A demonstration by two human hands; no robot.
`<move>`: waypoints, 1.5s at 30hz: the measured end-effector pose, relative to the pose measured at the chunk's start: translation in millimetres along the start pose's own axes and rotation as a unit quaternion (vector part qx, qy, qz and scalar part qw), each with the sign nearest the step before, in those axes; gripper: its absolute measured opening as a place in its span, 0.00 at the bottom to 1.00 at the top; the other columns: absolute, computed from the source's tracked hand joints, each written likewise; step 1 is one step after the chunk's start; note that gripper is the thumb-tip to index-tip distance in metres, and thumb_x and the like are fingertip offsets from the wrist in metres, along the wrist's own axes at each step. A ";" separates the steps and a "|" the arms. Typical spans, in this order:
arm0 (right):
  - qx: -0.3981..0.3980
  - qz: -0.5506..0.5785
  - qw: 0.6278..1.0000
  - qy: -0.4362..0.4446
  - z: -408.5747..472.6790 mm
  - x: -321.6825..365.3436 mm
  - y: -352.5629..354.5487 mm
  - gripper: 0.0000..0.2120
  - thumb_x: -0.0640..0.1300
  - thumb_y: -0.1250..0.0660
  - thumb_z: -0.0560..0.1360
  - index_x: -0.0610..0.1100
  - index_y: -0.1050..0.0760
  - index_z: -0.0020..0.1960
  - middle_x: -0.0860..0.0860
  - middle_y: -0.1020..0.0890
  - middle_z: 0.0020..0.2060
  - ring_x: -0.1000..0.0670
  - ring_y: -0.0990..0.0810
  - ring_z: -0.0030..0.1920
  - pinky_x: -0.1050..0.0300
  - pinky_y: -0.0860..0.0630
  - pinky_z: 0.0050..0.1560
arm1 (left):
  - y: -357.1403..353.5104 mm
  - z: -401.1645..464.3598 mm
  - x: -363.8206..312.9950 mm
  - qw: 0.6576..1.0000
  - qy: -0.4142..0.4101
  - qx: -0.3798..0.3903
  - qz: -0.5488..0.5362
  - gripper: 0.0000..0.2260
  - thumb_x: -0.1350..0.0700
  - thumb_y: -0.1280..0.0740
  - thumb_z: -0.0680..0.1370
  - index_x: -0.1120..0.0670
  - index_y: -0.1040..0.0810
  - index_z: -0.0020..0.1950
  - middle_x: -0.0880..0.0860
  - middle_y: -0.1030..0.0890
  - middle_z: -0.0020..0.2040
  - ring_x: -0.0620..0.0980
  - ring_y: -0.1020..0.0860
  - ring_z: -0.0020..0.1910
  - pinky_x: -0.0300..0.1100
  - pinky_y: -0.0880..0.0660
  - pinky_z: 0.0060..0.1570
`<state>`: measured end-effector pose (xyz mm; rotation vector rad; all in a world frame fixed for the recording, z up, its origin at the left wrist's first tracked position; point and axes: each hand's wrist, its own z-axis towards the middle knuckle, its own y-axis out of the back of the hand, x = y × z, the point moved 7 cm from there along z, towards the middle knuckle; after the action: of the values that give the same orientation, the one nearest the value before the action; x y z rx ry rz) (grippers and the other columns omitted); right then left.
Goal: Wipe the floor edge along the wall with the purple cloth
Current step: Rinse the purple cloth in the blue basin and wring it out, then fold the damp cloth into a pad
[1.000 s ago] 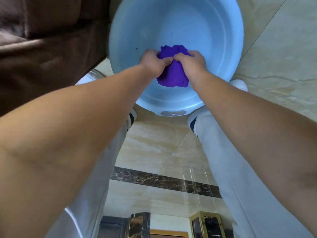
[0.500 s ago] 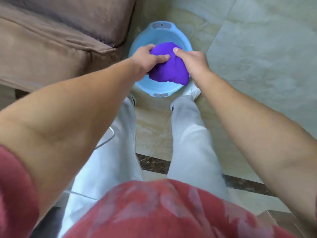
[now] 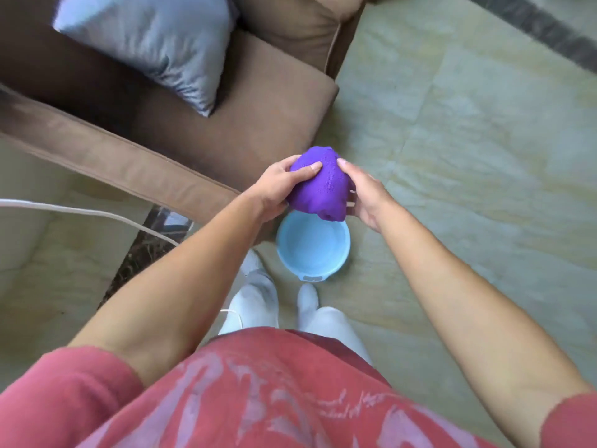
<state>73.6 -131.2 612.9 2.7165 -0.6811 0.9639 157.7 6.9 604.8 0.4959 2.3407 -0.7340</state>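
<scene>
The purple cloth (image 3: 318, 185) is bunched into a ball and held up in the air between both hands. My left hand (image 3: 277, 187) grips its left side, thumb on top. On the cloth's right side my right hand (image 3: 363, 197) cups it with fingers curled behind. Below the cloth a light blue basin (image 3: 311, 253) stands on the tiled floor, just ahead of my feet. No wall or floor edge shows clearly in this view.
A brown sofa (image 3: 200, 124) with a grey cushion (image 3: 155, 46) fills the upper left, its corner next to the basin. A white cable (image 3: 97, 215) runs across the floor at left. Pale marble tiles (image 3: 468, 156) spread to the right, with a dark inlay strip (image 3: 542, 30) at top right.
I have risen from crouching to standing, so the basin now lies far below. Both hands lifted the bunched cloth out of the basin and still hold it.
</scene>
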 end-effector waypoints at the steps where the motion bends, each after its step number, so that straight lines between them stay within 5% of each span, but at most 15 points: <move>1: 0.018 0.011 1.000 0.019 -15.7 13.6 -10.4 0.14 0.58 0.33 0.77 0.53 0.20 0.57 0.49 0.15 0.53 0.46 0.16 0.49 0.42 0.18 0.49 | -0.9 -15.5 -14.0 1.000 -0.019 0.002 -0.005 0.19 0.55 0.27 0.77 0.61 0.23 0.66 0.58 0.16 0.55 0.55 0.17 0.49 0.49 0.19 0.51; 5: 0.093 0.028 0.991 0.091 -62.3 57.5 -51.5 0.17 0.49 0.33 0.80 0.42 0.24 0.65 0.40 0.18 0.63 0.39 0.19 0.63 0.39 0.24 0.65 | 13.7 -76.6 -54.9 0.992 -0.109 -0.060 -0.018 0.19 0.54 0.26 0.76 0.60 0.21 0.64 0.57 0.16 0.54 0.55 0.17 0.50 0.51 0.21 0.54; 7: 0.119 0.011 0.984 0.130 -85.6 78.7 -71.8 0.14 0.44 0.34 0.81 0.39 0.25 0.64 0.39 0.18 0.62 0.40 0.19 0.61 0.39 0.26 0.69 | 24.7 -104.3 -69.2 0.983 -0.156 -0.092 -0.030 0.14 0.54 0.25 0.76 0.56 0.19 0.59 0.55 0.14 0.52 0.52 0.16 0.49 0.48 0.20 0.52; 14: 0.164 -0.025 0.959 0.229 -172.9 132.8 -169.0 0.14 0.49 0.31 0.79 0.39 0.24 0.56 0.38 0.18 0.51 0.38 0.19 0.50 0.28 0.24 0.57 | 76.1 -217.7 -114.8 0.938 -0.285 -0.177 -0.085 0.20 0.47 0.22 0.70 0.53 0.19 0.59 0.52 0.13 0.54 0.49 0.15 0.53 0.44 0.20 0.50; 18: 0.205 -0.022 0.946 0.249 -212.3 148.5 -247.0 0.19 0.49 0.30 0.79 0.34 0.21 0.58 0.36 0.15 0.52 0.40 0.17 0.49 0.39 0.20 0.56 | 118.1 -270.6 -125.0 0.934 -0.312 -0.121 -0.125 0.25 0.46 0.28 0.77 0.53 0.26 0.72 0.57 0.20 0.68 0.56 0.19 0.63 0.54 0.20 0.59; 21: 0.199 -0.068 0.932 0.295 -224.4 154.5 -309.0 0.16 0.50 0.29 0.78 0.35 0.19 0.54 0.40 0.14 0.46 0.44 0.16 0.45 0.44 0.18 0.52 | 160.2 -305.9 -124.4 0.938 -0.303 -0.090 -0.139 0.23 0.47 0.28 0.78 0.55 0.23 0.70 0.59 0.18 0.65 0.57 0.17 0.61 0.53 0.19 0.55; 25: 0.191 -0.099 0.917 0.335 -236.9 142.3 -404.8 0.18 0.52 0.29 0.77 0.34 0.19 0.50 0.44 0.15 0.43 0.48 0.17 0.43 0.45 0.19 0.54 | 243.8 -365.0 -127.4 0.921 -0.334 -0.141 -0.146 0.18 0.58 0.27 0.77 0.53 0.21 0.67 0.57 0.17 0.63 0.54 0.16 0.59 0.47 0.19 0.54; 28: 0.178 -0.108 0.926 0.314 -230.4 120.1 -468.8 0.22 0.57 0.31 0.77 0.37 0.21 0.56 0.43 0.15 0.50 0.43 0.15 0.50 0.44 0.19 0.56 | 309.6 -407.1 -127.7 0.909 -0.349 -0.177 -0.146 0.19 0.63 0.28 0.75 0.51 0.21 0.65 0.56 0.16 0.61 0.53 0.17 0.57 0.47 0.19 0.56; 32: 0.169 -0.200 0.945 0.198 -211.5 75.8 -522.3 0.28 0.72 0.40 0.73 0.47 0.22 0.43 0.54 0.17 0.38 0.50 0.19 0.38 0.56 0.23 0.37 | 368.0 -443.6 -124.2 0.893 -0.351 -0.208 -0.188 0.19 0.64 0.31 0.74 0.51 0.22 0.63 0.54 0.16 0.55 0.52 0.16 0.52 0.48 0.19 0.50; 34: 0.218 -0.218 0.941 0.136 -211.2 55.1 -553.1 0.27 0.76 0.43 0.71 0.54 0.21 0.46 0.57 0.15 0.37 0.48 0.18 0.41 0.52 0.24 0.40 | 397.2 -451.9 -118.4 0.884 -0.341 -0.229 -0.222 0.18 0.63 0.32 0.73 0.51 0.22 0.62 0.53 0.16 0.52 0.53 0.16 0.49 0.49 0.19 0.48; 36: 0.265 -0.201 0.936 0.113 -209.2 48.2 -585.2 0.32 0.77 0.42 0.70 0.54 0.20 0.59 0.52 0.13 0.50 0.43 0.14 0.51 0.45 0.21 0.53 | 421.9 -452.7 -110.4 0.880 -0.329 -0.250 -0.235 0.18 0.62 0.32 0.73 0.52 0.22 0.62 0.53 0.15 0.51 0.53 0.16 0.49 0.50 0.18 0.46; 40: 0.327 -0.160 0.927 0.090 -194.3 47.4 -648.9 0.32 0.65 0.29 0.71 0.42 0.20 0.63 0.42 0.14 0.57 0.40 0.15 0.56 0.40 0.19 0.58 | 473.2 -440.4 -86.0 0.873 -0.265 -0.296 -0.283 0.24 0.48 0.25 0.74 0.54 0.22 0.68 0.56 0.16 0.62 0.56 0.16 0.59 0.53 0.18 0.53; 45: 0.338 -0.207 0.912 0.103 -146.5 41.2 -708.6 0.16 0.47 0.28 0.76 0.37 0.18 0.58 0.40 0.14 0.56 0.43 0.15 0.54 0.50 0.20 0.52 | 550.6 -427.1 -68.8 0.851 -0.191 -0.409 -0.270 0.22 0.41 0.29 0.75 0.55 0.18 0.61 0.53 0.12 0.55 0.51 0.14 0.54 0.43 0.18 0.47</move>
<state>358.8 522.5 741.4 3.0256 0.3421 1.5449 294.8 683.8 719.7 -0.6499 2.1381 0.0136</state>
